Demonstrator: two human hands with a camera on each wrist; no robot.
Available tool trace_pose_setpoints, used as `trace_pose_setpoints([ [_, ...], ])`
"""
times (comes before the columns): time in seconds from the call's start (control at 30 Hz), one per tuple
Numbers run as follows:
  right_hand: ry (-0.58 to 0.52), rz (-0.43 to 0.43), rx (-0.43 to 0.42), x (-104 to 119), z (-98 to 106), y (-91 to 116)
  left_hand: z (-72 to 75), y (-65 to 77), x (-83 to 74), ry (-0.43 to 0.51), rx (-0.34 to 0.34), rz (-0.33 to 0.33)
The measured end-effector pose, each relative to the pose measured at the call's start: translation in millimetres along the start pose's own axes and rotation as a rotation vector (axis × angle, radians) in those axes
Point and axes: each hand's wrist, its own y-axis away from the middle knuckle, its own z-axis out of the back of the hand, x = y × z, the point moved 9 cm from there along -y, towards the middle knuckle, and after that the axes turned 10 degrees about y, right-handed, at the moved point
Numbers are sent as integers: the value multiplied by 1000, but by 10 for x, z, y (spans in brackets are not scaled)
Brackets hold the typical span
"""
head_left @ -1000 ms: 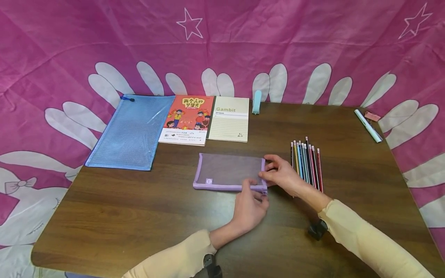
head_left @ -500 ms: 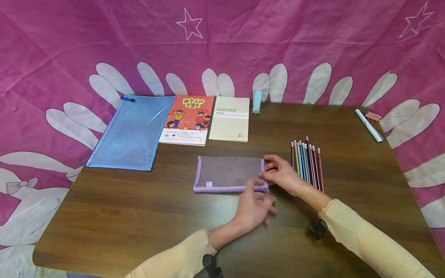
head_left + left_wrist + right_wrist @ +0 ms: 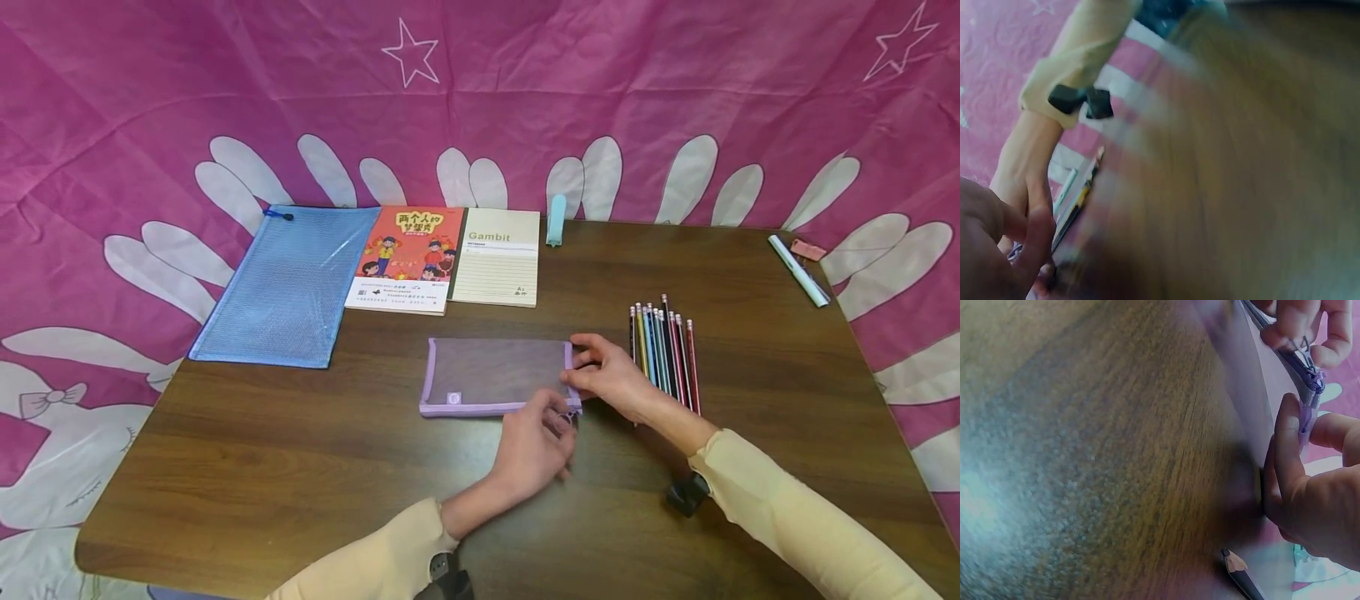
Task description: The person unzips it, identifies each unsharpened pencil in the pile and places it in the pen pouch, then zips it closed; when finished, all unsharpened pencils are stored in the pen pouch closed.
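Note:
A flat, see-through mesh pencil pouch [image 3: 495, 367] with lilac edging lies mid-table in the head view, its zipper along the near side. My right hand [image 3: 615, 379] pinches the pouch's right edge between thumb and fingers. At the near right corner, my left hand [image 3: 534, 442] has its fingers curled at the zipper pull [image 3: 1305, 355]. The right wrist view shows the pull's metal loop between the left fingertips, just above the pinched end tab [image 3: 1305, 425]. In the left wrist view the left hand [image 3: 997, 244] partly covers the right one.
Pencils [image 3: 663, 354] lie in a row beside the right hand, partly behind the forearm. Further back are a blue mesh zip bag [image 3: 281, 287], a red book [image 3: 408, 258], a Gambit notebook [image 3: 495, 258] and a light-blue stapler-like object [image 3: 556, 221]. A white pen [image 3: 798, 271] lies far right near a pink eraser-like block [image 3: 808, 249].
My left hand spread its fingers away from the pouch corner, then curled them back at the zipper pull. My right hand keeps its pinch; the pouch's far edge has dropped slightly.

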Motion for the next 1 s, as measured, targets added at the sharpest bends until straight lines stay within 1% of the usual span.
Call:
trace_pose_setpoints([
  [0.07, 4, -7, 1, -4, 1, 1, 36, -12, -73, -155, -13, -106],
  [0.17, 10, -24, 16, -16, -5, 14, 56, -18, -136, -326, -25, -213],
  [0.2, 8, -31, 25, -22, -9, 22, 55, -17, -150, -365, -27, -239],
  [0.23, 5, -37, 37, -28, -14, 31, 53, -15, -157, -389, -27, -258],
  [0.3, -8, -47, 67, -35, -33, 56, 51, -11, -165, -410, -31, -287],
  [0.4, 1, -35, 106, -21, -61, 91, 57, -1, -183, -436, -54, -335],
  [0.47, 25, -17, 113, -5, -70, 104, 56, 3, -195, -455, -62, -363],
  [0.57, 65, 6, 100, 16, -70, 112, 36, 10, -218, -505, -57, -397],
  [0.63, 75, 11, 94, 22, -71, 113, 18, 17, -238, -549, -49, -416],
  [0.7, 71, 12, 97, 26, -80, 114, -2, 31, -267, -613, -44, -443],
  [0.87, 41, 21, 103, 42, -89, 111, -53, 69, -370, -789, -38, -540],
  [0.93, 30, 28, 105, 43, -90, 109, -53, 73, -393, -822, -41, -560],
  [1.0, 21, 31, 108, 36, -90, 108, -34, 71, -404, -826, -45, -564],
])
